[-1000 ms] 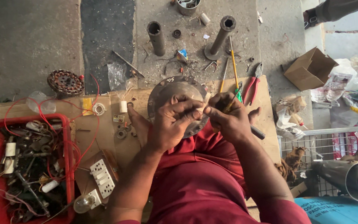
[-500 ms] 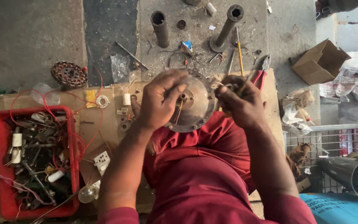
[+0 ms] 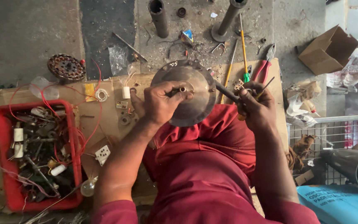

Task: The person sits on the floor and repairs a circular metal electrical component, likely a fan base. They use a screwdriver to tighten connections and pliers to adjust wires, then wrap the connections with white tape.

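Currently: left hand (image 3: 159, 104) gripping a round grey metal disc (image 3: 195, 97), fingers curled over the small tube at its centre. Right hand (image 3: 257, 104), just right of the disc, closed around a dark tool (image 3: 228, 92) whose tip meets the disc. Red tray of parts (image 3: 1, 124) well left; red-handled pliers (image 3: 264, 66) beyond the right hand.

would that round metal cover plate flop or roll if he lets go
The round metal cover plate looks rigid, so probably no flopping. Its disc shape might roll if dropped on edge. The left hand grips it at the centre, hinting at some weight.
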